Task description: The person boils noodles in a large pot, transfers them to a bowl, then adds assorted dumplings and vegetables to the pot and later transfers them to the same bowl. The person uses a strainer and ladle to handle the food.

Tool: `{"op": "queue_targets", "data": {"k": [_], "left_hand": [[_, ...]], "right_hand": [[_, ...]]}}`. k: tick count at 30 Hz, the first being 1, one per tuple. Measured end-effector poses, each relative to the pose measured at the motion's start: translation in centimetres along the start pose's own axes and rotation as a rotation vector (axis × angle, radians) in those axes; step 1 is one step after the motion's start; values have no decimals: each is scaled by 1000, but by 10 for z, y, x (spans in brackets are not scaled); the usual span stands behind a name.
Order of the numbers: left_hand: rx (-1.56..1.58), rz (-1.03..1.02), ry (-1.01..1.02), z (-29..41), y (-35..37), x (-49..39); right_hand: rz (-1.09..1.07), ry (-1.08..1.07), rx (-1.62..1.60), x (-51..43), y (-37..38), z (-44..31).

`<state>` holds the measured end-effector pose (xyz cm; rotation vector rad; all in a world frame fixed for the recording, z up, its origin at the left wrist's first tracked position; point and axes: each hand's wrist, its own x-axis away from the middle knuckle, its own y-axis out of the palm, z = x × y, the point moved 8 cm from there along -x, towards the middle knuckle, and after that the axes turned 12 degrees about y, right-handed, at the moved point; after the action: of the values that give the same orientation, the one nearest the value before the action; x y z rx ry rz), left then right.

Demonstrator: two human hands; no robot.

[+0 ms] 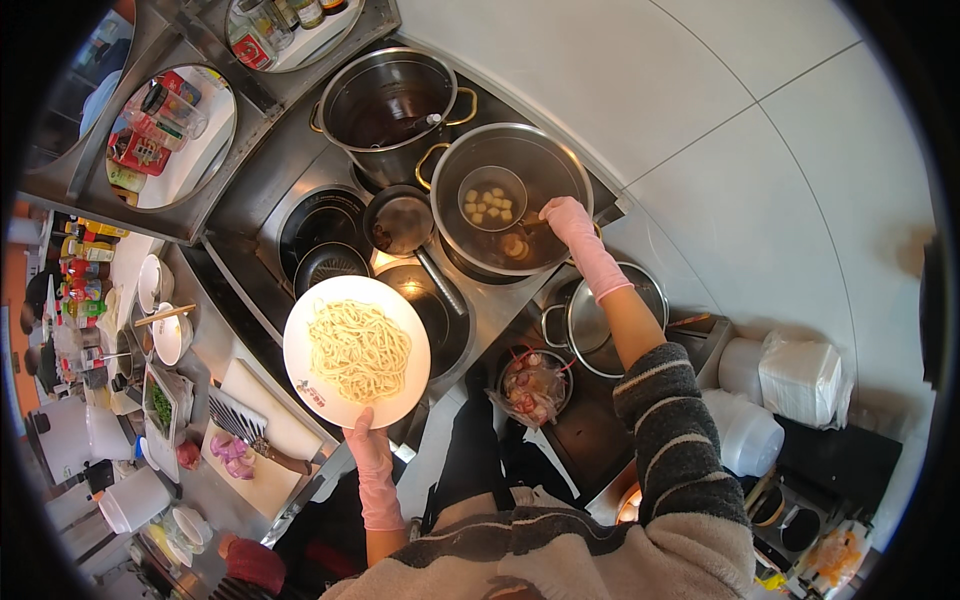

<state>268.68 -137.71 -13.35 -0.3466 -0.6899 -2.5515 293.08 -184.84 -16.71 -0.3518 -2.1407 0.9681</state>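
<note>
My left hand (pixel 368 457), in a pink glove, grips the near rim of a white plate (pixel 302 349). Cooked noodles (pixel 360 349) lie heaped on it. My right hand (pixel 568 217), gloved too, is over a large metal pot (pixel 555 161) of broth, closed around the handle of a round strainer ladle (pixel 480 182). Several pale cubes (pixel 491 202) sit inside the strainer, which is low in the pot. Beside it, roundish pale pieces (pixel 515 246) show in the broth. Between plate and pot is a small long-handled pan (pixel 403 221).
A second tall pot (pixel 390 112) holds dark liquid. On the left, a cleaver (pixel 236 416) and cut red onion (pixel 234 455) lie on a cutting board (pixel 251 390). Another person's red sleeve (pixel 255 564) reaches in below. A lidded pot (pixel 600 322) and bagged food (pixel 534 386) are on the right.
</note>
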Motion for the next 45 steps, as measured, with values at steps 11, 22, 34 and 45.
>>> {"op": "queue_targets", "data": {"k": [11, 22, 34, 45], "left_hand": [[9, -12, -10, -3, 0, 0], [12, -20, 0, -3, 2, -1], [5, 4, -11, -6, 0, -1], [-3, -10, -5, -4, 3, 0]], "right_hand": [[15, 16, 23, -5, 1, 5], [4, 18, -4, 0, 0, 3], [3, 27, 0, 1, -2, 4], [-5, 31, 30, 0, -3, 2]]}}
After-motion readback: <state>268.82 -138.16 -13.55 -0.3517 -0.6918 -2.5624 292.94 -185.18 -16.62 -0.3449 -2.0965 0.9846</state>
